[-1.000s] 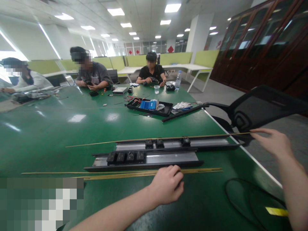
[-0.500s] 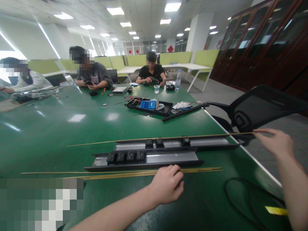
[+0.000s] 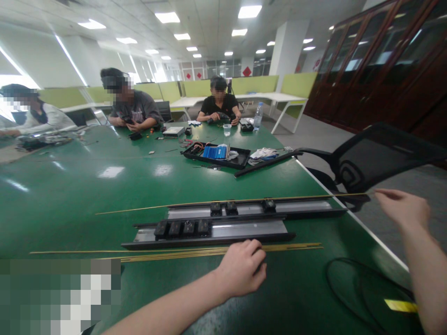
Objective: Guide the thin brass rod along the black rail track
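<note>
My left hand rests with curled fingers at the front edge of a bundle of thin brass rods; what lies inside its fingers is hidden. At the right, beyond the table edge, my right hand pinches at the right end of a single long brass rod. That rod runs left along the back of the farther black-edged rail, which carries three black blocks. Nearer me, a second rail holds several black blocks on its left half.
A black tray with a blue item, gloves and a black strip lie farther back. A black cable curls at the right front. Beside the right edge stands a mesh chair. Three people sit across the table.
My right hand has shifted slightly right, while the long rod stays nearly in place. My left hand has not visibly moved.
</note>
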{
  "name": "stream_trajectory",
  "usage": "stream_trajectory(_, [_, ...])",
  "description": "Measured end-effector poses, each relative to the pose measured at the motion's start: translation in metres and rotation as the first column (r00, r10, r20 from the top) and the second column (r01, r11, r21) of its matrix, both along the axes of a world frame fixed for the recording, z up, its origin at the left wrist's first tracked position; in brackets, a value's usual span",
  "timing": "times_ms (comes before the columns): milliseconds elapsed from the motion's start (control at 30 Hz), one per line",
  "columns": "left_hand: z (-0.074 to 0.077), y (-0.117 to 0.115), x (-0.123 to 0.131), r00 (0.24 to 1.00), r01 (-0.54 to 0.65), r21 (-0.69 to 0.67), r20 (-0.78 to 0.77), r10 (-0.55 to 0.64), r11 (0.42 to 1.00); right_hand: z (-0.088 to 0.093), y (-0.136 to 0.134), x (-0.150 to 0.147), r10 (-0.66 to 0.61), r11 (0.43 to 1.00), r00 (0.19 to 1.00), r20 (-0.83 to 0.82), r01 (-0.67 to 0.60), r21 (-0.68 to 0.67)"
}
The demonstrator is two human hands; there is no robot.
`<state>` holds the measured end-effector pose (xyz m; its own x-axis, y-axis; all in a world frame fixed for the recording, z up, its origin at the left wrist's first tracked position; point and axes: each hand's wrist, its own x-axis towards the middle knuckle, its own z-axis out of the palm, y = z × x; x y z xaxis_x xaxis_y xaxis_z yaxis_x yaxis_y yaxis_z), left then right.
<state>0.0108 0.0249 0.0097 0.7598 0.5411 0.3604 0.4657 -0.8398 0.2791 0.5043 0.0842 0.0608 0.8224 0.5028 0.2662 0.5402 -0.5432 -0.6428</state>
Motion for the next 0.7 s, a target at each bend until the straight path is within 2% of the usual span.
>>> stream_trajectory(367, [-0.0011,0.0002,-0.0002,1.0,-0.002,0.001,-0.006,0.002,1.0,-0.0018,0.0019,0.0022,-0.014,1.0,0.997,-0.072,0.015,0.009])
stream_trajectory(567, [0.0001,0.0005,-0.0002,1.0,-0.003,0.0,-0.008,0.003,1.0,0.0015,0.0015,-0.0062,-0.011,0.997,0.993,-0.12,0.02,0.081])
stream_trajectory(700, [0.0002,0.0001,-0.0002,1.0,0.0,-0.005,-0.007,0.0,1.0,-0.0029,0.0027,-0.0019,0.01,0.993,0.993,-0.114,0.004,0.116])
